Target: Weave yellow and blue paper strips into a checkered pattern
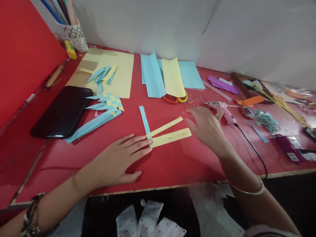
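My left hand (120, 158) lies flat on the red table, fingers spread. Its fingertips press the joined ends of a wide yellow paper strip (170, 137), a narrow yellow paper strip (165, 127) and a blue paper strip (144, 120). From that corner the strips fan out. My right hand (208, 130) is over the table just right of the yellow strips, its visible fingers apart and nothing seen in them. Right beside it lies a pink glue gun (228, 113) with a black cord. A woven blue and yellow paper piece (111, 102) rests left of the strips.
A black phone (61, 112) lies at left. Loose strips sit on a yellow sheet (123, 72). Folded blue paper (153, 77) and folded yellow paper (172, 79) partly cover scissors (182, 97). At right are a thread bundle (266, 121) and a purple device (288, 148).
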A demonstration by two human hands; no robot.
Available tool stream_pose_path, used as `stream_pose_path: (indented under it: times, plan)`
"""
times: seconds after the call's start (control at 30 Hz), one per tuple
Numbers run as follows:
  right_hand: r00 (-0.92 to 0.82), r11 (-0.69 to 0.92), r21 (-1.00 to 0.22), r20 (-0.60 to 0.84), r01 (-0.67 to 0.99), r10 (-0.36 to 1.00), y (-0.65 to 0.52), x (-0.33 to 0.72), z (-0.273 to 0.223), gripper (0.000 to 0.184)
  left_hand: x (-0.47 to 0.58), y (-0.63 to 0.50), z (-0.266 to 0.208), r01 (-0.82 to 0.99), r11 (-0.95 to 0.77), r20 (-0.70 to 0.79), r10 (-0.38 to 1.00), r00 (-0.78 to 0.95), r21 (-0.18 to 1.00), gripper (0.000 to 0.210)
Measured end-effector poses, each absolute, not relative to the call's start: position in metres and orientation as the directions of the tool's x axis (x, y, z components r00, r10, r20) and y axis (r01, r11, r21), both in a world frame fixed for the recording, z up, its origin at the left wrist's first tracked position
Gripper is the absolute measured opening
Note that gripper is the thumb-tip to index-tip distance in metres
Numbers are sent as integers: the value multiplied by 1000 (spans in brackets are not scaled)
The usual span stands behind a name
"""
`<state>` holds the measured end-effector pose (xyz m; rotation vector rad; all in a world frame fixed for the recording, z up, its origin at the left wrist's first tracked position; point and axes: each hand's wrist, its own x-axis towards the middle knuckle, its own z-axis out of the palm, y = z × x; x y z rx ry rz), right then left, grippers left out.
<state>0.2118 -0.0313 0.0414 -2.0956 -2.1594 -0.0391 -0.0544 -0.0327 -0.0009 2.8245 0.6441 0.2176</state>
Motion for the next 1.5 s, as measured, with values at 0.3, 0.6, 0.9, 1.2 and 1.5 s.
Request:
stream_pose_path:
  times: [0.3, 0.6, 0.9, 1.2, 1.5]
  plan:
    - [-373, 340, -223, -131, 914, 918, -24, 163, 27, 25, -55, -32, 2, 395, -885, 100, 429, 898, 247, 48]
    - [-324, 272, -291, -148, 917, 935, -27, 160, 28, 15, -55, -32, 0, 403, -880, 110, 439, 892, 250, 49]
    - [-418, 359, -329, -126, 873, 900, -22, 160, 25, 27, -54, -32, 0, 396, -876, 93, 434, 896, 276, 47]
    - [-443, 326, -405, -237, 854, 865, -18, 163, 30, 27, -55, -32, -3, 367, -890, 120, 409, 904, 270, 46]
    - [-456, 324, -465, -204, 824, 866, -16, 166, 27, 27, -54, -31, -1, 371, -883, 84, 410, 908, 288, 48]
